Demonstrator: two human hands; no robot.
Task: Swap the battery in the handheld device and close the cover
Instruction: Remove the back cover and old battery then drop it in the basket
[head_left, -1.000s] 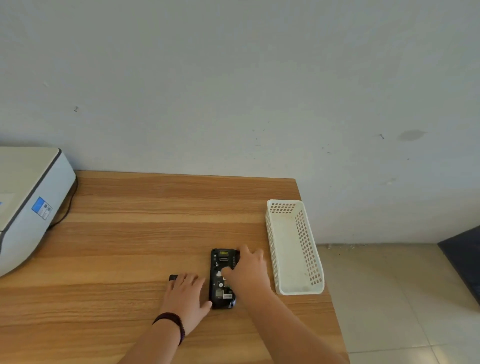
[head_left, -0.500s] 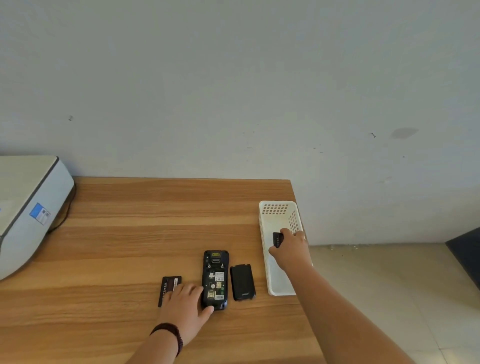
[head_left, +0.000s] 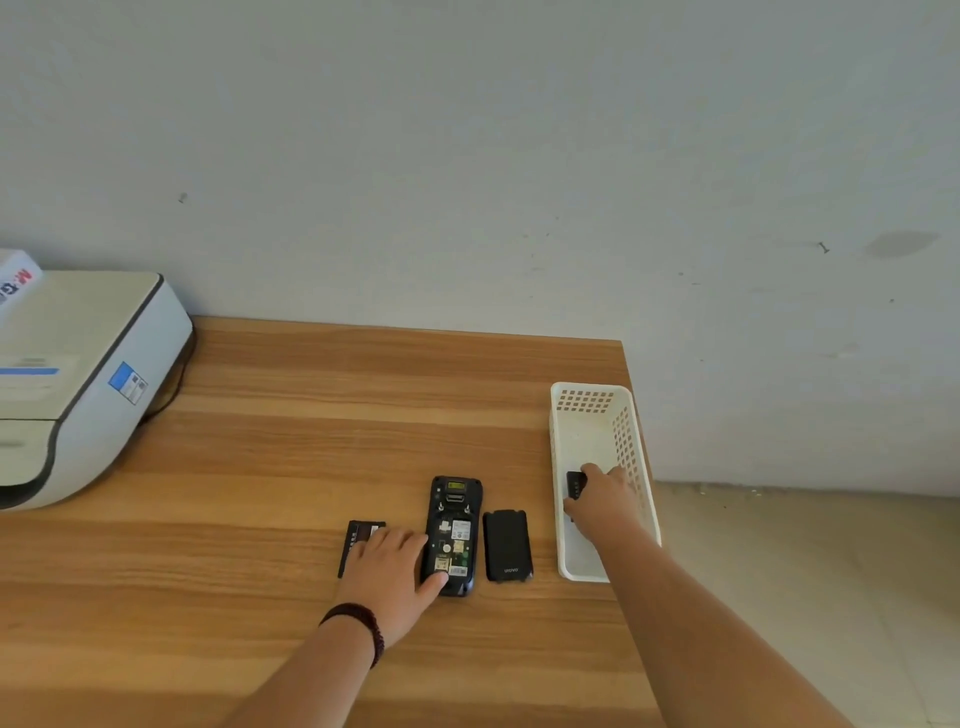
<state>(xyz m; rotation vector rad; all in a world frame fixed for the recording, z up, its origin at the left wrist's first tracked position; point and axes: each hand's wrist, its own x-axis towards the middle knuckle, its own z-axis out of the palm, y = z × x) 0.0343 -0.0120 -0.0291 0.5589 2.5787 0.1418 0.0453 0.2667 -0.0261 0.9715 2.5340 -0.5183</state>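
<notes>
The black handheld device (head_left: 453, 530) lies face down on the wooden table (head_left: 291, 447) with its battery bay open and bare. Its black cover (head_left: 507, 545) rests on the table just right of it. A dark battery (head_left: 358, 540) lies left of the device, partly under my left hand (head_left: 389, 577), which lies flat with the thumb touching the device's lower edge. My right hand (head_left: 602, 501) is inside the white basket (head_left: 587, 400), closed on another black battery (head_left: 575, 484), low over the basket floor.
A white printer (head_left: 78, 379) with a cable sits at the table's back left. The basket stands along the table's right edge, beyond which is tiled floor (head_left: 810, 571). A plain wall rises behind the table.
My right hand left the device with a black battery, moved right to the basket and sank lower into it. The cover next to the device came into view. My left hand stayed put.
</notes>
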